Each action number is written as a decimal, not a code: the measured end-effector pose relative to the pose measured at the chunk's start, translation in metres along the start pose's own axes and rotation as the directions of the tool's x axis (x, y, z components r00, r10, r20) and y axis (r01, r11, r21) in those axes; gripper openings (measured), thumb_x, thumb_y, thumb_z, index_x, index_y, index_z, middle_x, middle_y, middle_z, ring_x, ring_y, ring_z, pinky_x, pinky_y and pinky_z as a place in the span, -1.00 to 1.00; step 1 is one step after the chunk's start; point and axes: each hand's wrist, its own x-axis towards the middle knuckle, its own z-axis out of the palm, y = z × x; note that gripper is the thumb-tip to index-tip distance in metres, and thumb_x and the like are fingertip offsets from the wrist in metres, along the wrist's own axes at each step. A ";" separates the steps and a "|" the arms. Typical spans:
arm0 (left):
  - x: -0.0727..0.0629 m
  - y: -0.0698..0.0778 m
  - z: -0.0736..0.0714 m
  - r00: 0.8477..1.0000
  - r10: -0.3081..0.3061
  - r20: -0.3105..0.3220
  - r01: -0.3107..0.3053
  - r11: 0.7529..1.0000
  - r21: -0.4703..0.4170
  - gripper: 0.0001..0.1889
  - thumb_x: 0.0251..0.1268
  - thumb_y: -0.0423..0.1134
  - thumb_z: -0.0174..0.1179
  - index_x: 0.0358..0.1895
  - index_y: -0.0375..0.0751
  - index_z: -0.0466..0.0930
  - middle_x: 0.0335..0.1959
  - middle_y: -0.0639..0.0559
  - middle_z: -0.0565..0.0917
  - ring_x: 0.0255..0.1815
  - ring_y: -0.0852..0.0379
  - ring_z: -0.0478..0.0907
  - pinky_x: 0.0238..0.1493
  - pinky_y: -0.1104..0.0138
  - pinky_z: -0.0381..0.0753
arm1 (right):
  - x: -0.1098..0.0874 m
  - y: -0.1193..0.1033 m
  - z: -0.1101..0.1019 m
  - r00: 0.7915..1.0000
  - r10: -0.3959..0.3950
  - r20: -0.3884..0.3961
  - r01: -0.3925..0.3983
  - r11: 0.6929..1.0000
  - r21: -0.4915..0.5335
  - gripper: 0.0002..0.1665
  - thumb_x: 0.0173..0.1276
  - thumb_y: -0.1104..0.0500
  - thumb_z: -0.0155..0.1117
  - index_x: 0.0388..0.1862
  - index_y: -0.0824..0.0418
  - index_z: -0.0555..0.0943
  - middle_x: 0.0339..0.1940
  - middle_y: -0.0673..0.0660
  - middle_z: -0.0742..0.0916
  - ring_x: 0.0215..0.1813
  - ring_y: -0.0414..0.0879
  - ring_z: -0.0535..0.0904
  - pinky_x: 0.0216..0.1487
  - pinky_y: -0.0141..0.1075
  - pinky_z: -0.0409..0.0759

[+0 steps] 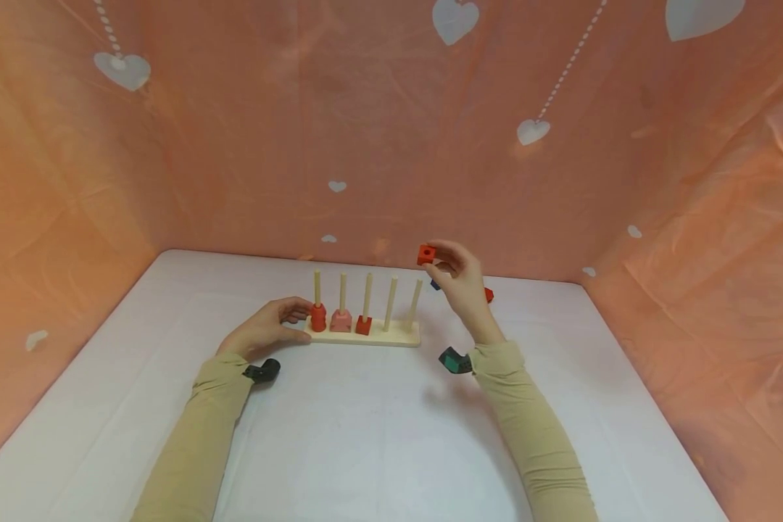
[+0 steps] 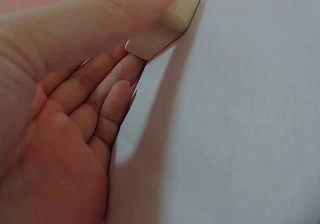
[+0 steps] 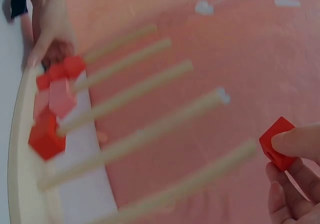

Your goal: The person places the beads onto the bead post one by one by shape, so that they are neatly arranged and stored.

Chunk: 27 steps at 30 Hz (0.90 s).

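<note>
The right hand point(image 1: 460, 283) pinches a red cube point(image 1: 426, 254) near the rightmost peg point(image 1: 415, 306); the left hand's point(image 1: 267, 324) fingers grip one end of the pegboard point(image 1: 391, 338). Red beads point(image 1: 318, 318), pink blocks point(image 1: 341, 321) and another cube point(image 1: 364, 325) occupy three pegs; the right hand stands before a blue piece point(image 1: 436, 285) and red piece point(image 1: 489, 295).

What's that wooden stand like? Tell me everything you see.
The wooden stand is a long, narrow, pale board that looks like wood, lying flat on the white table. Five pegs stand up from it in a row. In the head view, from the left, the first carries red pieces, the second pink pieces, the third one red block; the last two are bare. The left hand holds its left end.
</note>
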 end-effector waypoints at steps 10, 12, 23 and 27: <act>0.000 0.002 0.000 1.000 -0.017 -0.002 0.017 1.000 -0.001 -0.32 -0.02 -0.30 0.47 0.23 -0.24 0.39 0.14 -0.14 0.47 0.16 -0.10 0.36 0.22 0.06 0.33 | -0.004 -0.017 0.031 0.986 -0.095 0.135 0.089 0.995 0.050 -0.57 0.22 0.51 0.26 0.09 0.52 0.49 -0.01 0.37 0.62 -0.09 0.15 0.55 -0.01 -0.22 0.53; 0.000 0.002 0.000 1.000 -0.024 -0.001 0.024 1.000 -0.003 -0.32 -0.01 -0.30 0.47 0.23 -0.24 0.39 0.14 -0.14 0.47 0.16 -0.10 0.35 0.22 0.06 0.34 | -0.005 -0.019 0.037 0.984 -0.108 0.145 0.104 0.994 0.029 -0.58 0.22 0.50 0.27 0.08 0.52 0.49 -0.01 0.35 0.62 -0.07 0.15 0.55 0.00 -0.20 0.54; 0.003 0.002 -0.002 1.000 -0.016 -0.005 0.016 1.000 0.026 -0.34 -0.01 -0.31 0.47 0.22 -0.24 0.40 0.14 -0.15 0.47 0.14 -0.10 0.37 0.21 0.06 0.33 | -0.008 -0.024 0.054 0.970 -0.196 0.143 0.196 0.980 0.013 -0.59 0.19 0.56 0.25 0.06 0.51 0.51 -0.05 0.39 0.60 -0.03 0.23 0.58 0.08 0.02 0.50; 0.002 0.000 -0.001 1.000 -0.020 -0.015 0.020 0.999 0.037 -0.32 -0.03 -0.30 0.48 0.22 -0.26 0.40 0.11 -0.15 0.49 0.12 -0.10 0.38 0.18 0.09 0.37 | -0.011 -0.020 0.062 0.975 -0.147 0.167 0.143 0.989 0.030 -0.59 0.22 0.53 0.25 0.08 0.49 0.51 -0.02 0.38 0.60 0.00 0.22 0.57 0.03 0.02 0.53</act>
